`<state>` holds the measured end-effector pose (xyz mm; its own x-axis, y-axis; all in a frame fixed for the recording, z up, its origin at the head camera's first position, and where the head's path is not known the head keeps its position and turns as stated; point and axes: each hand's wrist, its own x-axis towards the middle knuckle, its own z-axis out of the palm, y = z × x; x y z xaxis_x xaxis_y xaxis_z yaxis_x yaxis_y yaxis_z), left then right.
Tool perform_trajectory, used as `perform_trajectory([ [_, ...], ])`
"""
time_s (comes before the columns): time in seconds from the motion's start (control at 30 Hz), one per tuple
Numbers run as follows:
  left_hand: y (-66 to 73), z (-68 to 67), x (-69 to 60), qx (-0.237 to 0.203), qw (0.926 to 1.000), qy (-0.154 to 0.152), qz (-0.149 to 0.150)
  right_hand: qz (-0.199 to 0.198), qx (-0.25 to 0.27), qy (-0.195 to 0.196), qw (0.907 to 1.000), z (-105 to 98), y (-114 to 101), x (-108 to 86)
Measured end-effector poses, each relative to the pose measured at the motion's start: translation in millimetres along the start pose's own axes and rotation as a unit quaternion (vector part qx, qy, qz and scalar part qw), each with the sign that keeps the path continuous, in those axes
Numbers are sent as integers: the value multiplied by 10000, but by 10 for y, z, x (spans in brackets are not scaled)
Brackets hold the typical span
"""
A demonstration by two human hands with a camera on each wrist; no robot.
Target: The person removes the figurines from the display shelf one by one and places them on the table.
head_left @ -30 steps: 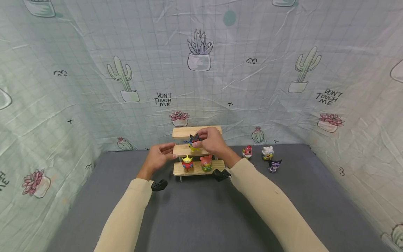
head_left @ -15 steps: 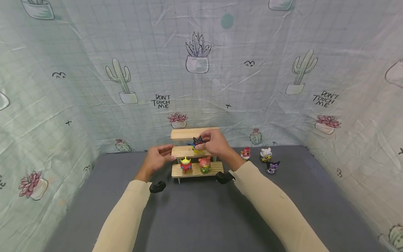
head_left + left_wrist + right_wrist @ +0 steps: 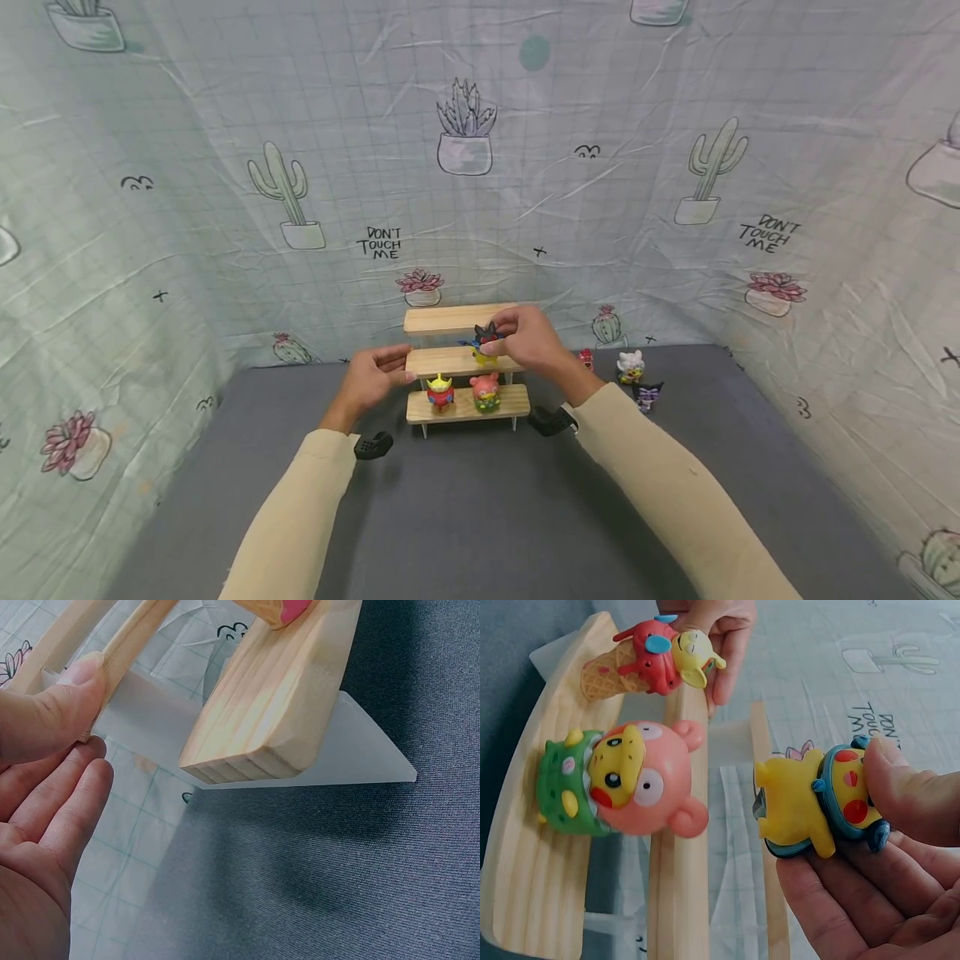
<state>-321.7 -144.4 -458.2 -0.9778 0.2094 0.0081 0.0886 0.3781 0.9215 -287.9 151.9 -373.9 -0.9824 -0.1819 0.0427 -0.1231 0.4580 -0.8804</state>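
A three-tier wooden display shelf (image 3: 429,362) stands on the table. My left hand (image 3: 372,379) pinches the left end of its middle board, thumb on top and fingertips underneath, as the left wrist view shows. Over the right part of that board, my right hand (image 3: 531,340) holds a yellow figurine (image 3: 791,799) with a dark blue hood, thumb against its head. Whether its feet touch the board I cannot tell. On the bottom tier stand a red figurine with a yellow head (image 3: 440,394) on an ice-cream-cone base and a pink-hooded figurine in green (image 3: 486,393).
Right of the shelf, a red figurine (image 3: 586,358), partly behind the right arm, a white one (image 3: 631,367) and a black-and-purple one (image 3: 647,396) stand on the dark grey table (image 3: 450,517). A cactus-print cloth (image 3: 525,192) hangs behind and at both sides.
The right hand has moved to the right along the middle tier with the yellow figurine. My left hand keeps its hold on the board's left end. The head view has shifted slightly.
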Motion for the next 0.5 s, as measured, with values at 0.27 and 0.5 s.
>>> perform_trajectory([
  [0.27, -6, 10, 19, 46, 10000, 8, 13, 23, -13, 41, 10000, -79, 9, -62],
  [0.5, -20, 11, 21, 45, 10000, 51, -71, 47, -3, 21, 10000, -152, 65, -114],
])
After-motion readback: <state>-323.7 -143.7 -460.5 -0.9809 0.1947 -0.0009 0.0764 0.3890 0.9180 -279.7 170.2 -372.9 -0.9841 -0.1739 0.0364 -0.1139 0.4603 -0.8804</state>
